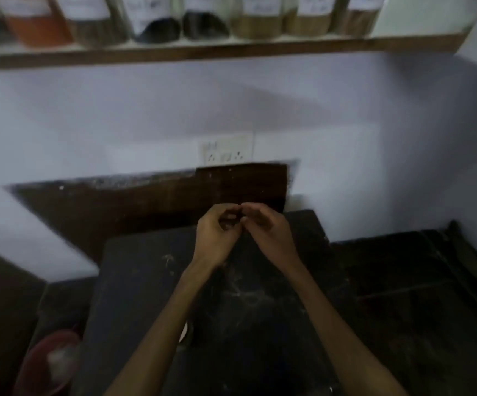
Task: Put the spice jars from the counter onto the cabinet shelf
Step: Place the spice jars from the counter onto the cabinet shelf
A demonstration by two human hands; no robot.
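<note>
Spice jars [174,21], clear containers with white paper labels, stand side by side along the white shelf with a brown wooden front edge [217,51] at the top of the view; only their lower halves show. Their fills differ: one orange-red [39,28], two near-black [157,30] in the middle, the others tan or brown (the labels are too blurred to read). They sit touching or just beside one another.

Below the shelf spreads the pale blue-grey wall [89,115], and below that the dark, near-black stone counter [146,281], dusted with pale streaks and specks. No jar can be made out on the counter. A dark brown wooden board [146,201] leans against the wall behind the counter, and just above its top edge sits a white switch-and-socket plate [226,151]. At lower left, beside the counter, a red round tub [51,364] shows partly, its contents blurred.

Both bare forearms reach forward over the counter's middle. The left hand [217,235] and the right hand [266,230] meet with fingertips touching, fingers curled inward. Something small and dark may be pinched between them, but I cannot tell; neither hand grips a jar.
</note>
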